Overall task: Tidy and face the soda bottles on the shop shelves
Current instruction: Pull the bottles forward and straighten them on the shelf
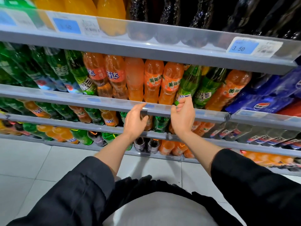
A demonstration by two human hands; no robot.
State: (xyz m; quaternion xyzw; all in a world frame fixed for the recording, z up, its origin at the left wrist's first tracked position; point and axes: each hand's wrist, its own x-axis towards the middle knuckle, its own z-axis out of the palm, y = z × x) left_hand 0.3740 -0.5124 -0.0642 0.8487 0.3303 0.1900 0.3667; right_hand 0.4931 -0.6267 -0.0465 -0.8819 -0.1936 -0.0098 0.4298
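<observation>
A row of soda bottles stands on the middle shelf (114, 101): green ones at the left, orange ones (153, 82) in the centre, blue-wrapped cola at the right. Among the orange ones stands a green bottle (187, 84), and my right hand (183, 115) grips its lower part over the shelf rail. Beside it is a second green bottle (206, 88) and another orange bottle (228, 90). My left hand (135, 118) hovers in front of the rail with relaxed fingers, its fingertips at the rail's edge, holding nothing.
The upper shelf (162, 39) carries orange and dark bottles behind price tags reading 3.50 (238, 48). Lower shelves (97, 126) hold mixed green, orange and cola bottles. White floor tiles (32, 160) lie below, and my black sleeves fill the bottom of the view.
</observation>
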